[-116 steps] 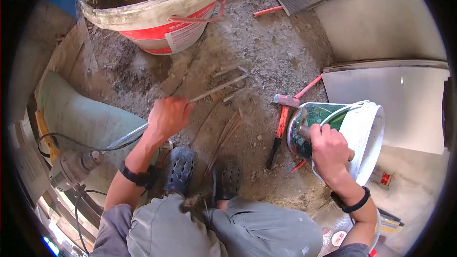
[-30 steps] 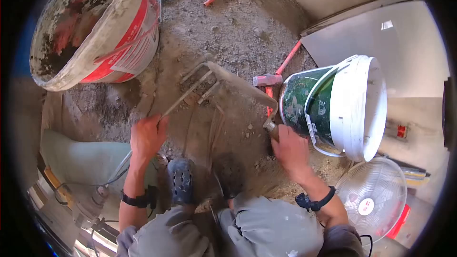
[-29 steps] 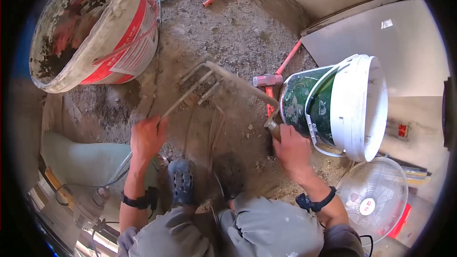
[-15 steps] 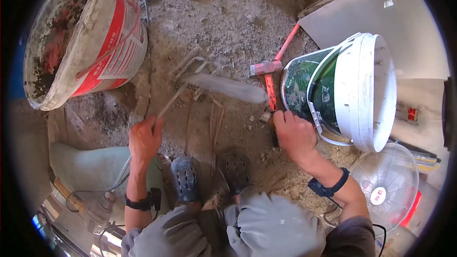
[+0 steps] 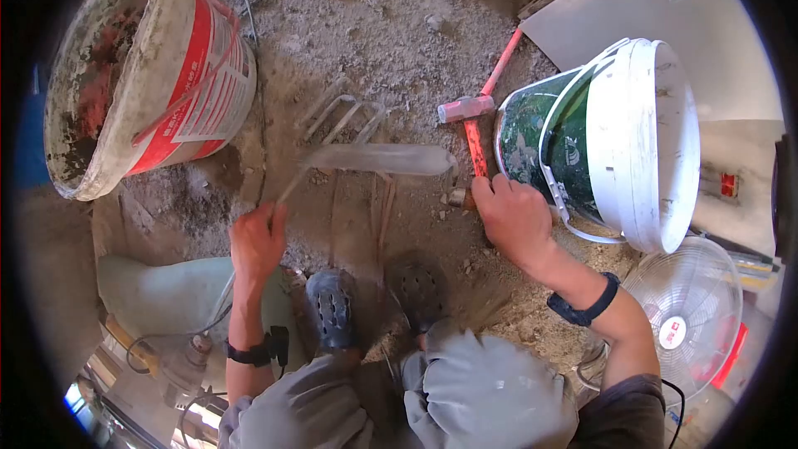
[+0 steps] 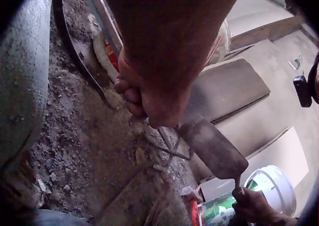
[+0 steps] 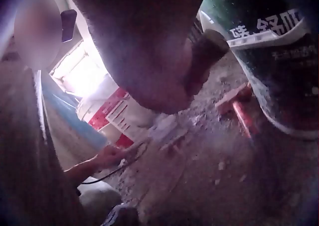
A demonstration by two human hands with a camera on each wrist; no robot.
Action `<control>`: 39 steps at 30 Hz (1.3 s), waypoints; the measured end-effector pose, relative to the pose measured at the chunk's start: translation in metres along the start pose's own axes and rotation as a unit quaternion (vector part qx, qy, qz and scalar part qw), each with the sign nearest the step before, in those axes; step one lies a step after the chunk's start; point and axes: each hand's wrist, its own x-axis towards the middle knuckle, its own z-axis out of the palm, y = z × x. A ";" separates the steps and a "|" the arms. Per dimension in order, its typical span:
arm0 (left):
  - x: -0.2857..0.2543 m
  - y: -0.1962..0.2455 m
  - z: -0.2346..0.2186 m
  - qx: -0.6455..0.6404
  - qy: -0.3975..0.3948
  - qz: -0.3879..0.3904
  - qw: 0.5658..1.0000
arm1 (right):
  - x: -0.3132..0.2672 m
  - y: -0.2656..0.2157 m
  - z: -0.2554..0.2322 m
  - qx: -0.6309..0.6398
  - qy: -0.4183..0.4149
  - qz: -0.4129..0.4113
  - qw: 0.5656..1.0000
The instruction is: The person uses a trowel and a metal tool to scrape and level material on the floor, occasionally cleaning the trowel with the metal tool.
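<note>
In the head view my left hand (image 5: 258, 241) grips a thin metal rod (image 5: 291, 184) that widens into bent prongs (image 5: 342, 120) above the dirt floor. The wooden handle (image 5: 462, 199) of a trowel is held in my right hand (image 5: 515, 218), its long blade (image 5: 384, 159) pointing left across the rod; whether they touch I cannot tell. The left wrist view shows the blade (image 6: 214, 148) between my left hand (image 6: 154, 96) and right hand (image 6: 256, 206). Dark in the right wrist view, my right hand (image 7: 144, 66) hides most of the trowel.
A large dirty bucket (image 5: 226, 75) stands upper left. On the right, a green and white bucket (image 5: 623, 141) lies on its side beside a red hammer (image 5: 468, 109). A fan (image 5: 672, 332) is lower right, a drill (image 5: 184, 359) lower left. My shoes (image 5: 330, 308) are below the prongs.
My right hand has moved left from beside the green bucket, bringing the trowel over. The blade has swung from slanting to nearly level across the rod. The head view has shifted.
</note>
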 end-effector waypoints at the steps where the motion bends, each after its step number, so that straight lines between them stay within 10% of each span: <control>1: 0.001 0.001 -0.001 -0.001 -0.002 -0.005 1.000 | 0.004 0.006 0.002 0.007 0.008 -0.001 1.000; 12: 0.001 -0.004 0.003 0.006 0.000 -0.008 1.000 | 0.012 0.023 -0.005 -0.100 -0.034 0.119 0.987; 19: 0.001 0.002 0.000 -0.003 -0.004 -0.008 1.000 | -0.009 -0.007 -0.004 -0.037 0.000 0.023 0.999; 22: 0.000 0.000 0.001 -0.002 0.002 0.001 1.000 | 0.004 0.019 0.004 -0.012 -0.068 0.158 0.985; 35: -0.001 -0.002 -0.005 -0.027 -0.030 -0.013 0.999 | 0.054 0.009 -0.172 0.358 -0.068 0.125 0.923; 37: 0.000 -0.008 -0.005 -0.057 -0.032 -0.015 0.998 | 0.073 -0.022 -0.199 0.576 -0.243 0.286 0.727; 39: -0.003 -0.012 -0.001 -0.076 -0.043 -0.015 0.996 | 0.073 -0.056 -0.189 0.674 -0.261 0.273 0.635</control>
